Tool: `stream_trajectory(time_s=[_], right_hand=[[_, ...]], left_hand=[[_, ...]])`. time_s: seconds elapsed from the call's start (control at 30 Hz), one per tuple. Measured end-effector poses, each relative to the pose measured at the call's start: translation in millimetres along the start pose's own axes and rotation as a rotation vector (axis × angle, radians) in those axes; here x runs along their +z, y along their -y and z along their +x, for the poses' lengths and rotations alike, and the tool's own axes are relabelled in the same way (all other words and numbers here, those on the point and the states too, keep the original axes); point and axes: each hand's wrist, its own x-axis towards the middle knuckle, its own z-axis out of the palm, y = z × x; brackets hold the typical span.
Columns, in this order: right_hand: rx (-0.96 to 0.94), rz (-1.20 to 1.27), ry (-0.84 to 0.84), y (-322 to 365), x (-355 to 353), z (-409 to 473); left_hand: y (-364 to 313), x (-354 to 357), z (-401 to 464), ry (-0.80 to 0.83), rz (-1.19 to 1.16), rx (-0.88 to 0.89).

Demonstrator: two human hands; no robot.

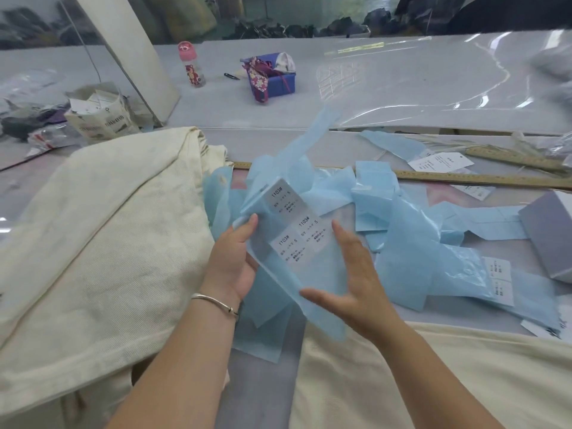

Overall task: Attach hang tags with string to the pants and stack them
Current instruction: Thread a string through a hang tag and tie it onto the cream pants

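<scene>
We see a long grey table (387,97) strewn with pale blue backing strips (411,243), a wooden ruler (464,178), a blue box (275,78) and a pink-capped bottle (193,65). Cream pants (102,230) lie piled at left, and more spread nearest us. Our left hand (233,261) grasps a blue sticker sheet (291,243) printed "1103# S"; our right hand (349,274) lies flat-fingered against it.

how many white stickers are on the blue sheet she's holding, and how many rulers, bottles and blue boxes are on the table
Stickers on the held sheet: 3
Rulers: 2
Bottles: 1
Blue boxes: 1
Total: 7
The left hand grips the sheet's left edge; the right hand lies open along its right edge.
</scene>
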Motion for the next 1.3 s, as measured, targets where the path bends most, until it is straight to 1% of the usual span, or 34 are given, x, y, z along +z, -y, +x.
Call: stream_trajectory(time_s=[0.03,0.1,0.17,0.23,0.3,0.33,0.37,0.4,0.43,0.47,0.5,0.53,0.6,0.67,0.73,0.9,1.03,1.1,1.2,1.3], right_hand=[[0.052,0.173,-0.076,2.6,1.7,1.6],[0.156,0.428,-0.187,6.4,3.8,7.8],[0.177,0.642,-0.220,5.1,2.4,13.5],[0.205,0.827,-0.247,2.3,0.2,16.7],[0.263,0.889,-0.287,0.5,2.0,17.6],[0.271,0.823,-0.316,-0.2,4.1,17.0],[0.237,0.665,-0.347,-0.3,5.6,16.1],[0.161,0.433,-0.380,0.5,6.6,15.2],[0.046,0.190,-0.404,0.8,7.3,14.6],[-0.078,-0.002,-0.416,2.0,6.8,15.0],[-0.176,-0.122,-0.402,4.7,5.4,16.9],[-0.240,-0.190,-0.380,8.2,3.5,19.6],[-0.300,-0.284,-0.336,15.1,0.2,25.8],[-0.312,-0.329,-0.305,20.8,-3.2,30.8],[-0.336,-0.358,-0.315,23.3,-6.9,34.1],[-0.447,-0.388,-0.408,25.7,-8.8,32.7],[-0.492,-0.374,-0.467,26.0,-9.1,28.4],[-0.469,-0.361,-0.462,24.3,-9.3,27.1],[-0.379,-0.333,-0.402,23.4,-10.4,26.8],[-0.362,-0.309,-0.384,23.9,-13.5,26.0]], left_hand=[[0.0,2.2,0.4,-0.010,0.015,0.000],[2.0,5.5,0.2,-0.024,0.051,-0.004],[4.8,7.1,-2.7,-0.007,0.053,-0.013],[8.3,7.3,-7.0,0.054,0.060,-0.019],[14.0,7.8,-12.1,0.085,0.143,-0.017],[17.0,7.9,-13.9,0.074,0.185,-0.013],[19.7,8.0,-14.9,0.051,0.209,-0.010],[21.3,7.8,-15.7,0.035,0.216,-0.010],[21.9,7.5,-16.2,0.033,0.218,-0.007],[21.3,7.5,-16.5,0.040,0.227,0.005],[20.0,7.7,-16.8,0.050,0.249,0.022],[18.4,8.0,-17.3,0.063,0.273,0.037],[15.6,10.0,-18.2,0.090,0.297,0.044],[13.5,12.7,-18.8,0.098,0.300,0.027],[11.7,14.7,-19.6,0.094,0.303,0.004],[11.1,19.6,-20.5,0.079,0.306,-0.026],[13.0,25.4,-20.0,0.047,0.340,-0.042],[14.0,27.9,-19.8,0.034,0.361,-0.057],[13.5,31.7,-19.0,0.010,0.374,-0.068],[14.0,35.7,-17.8,0.000,0.416,-0.077]])
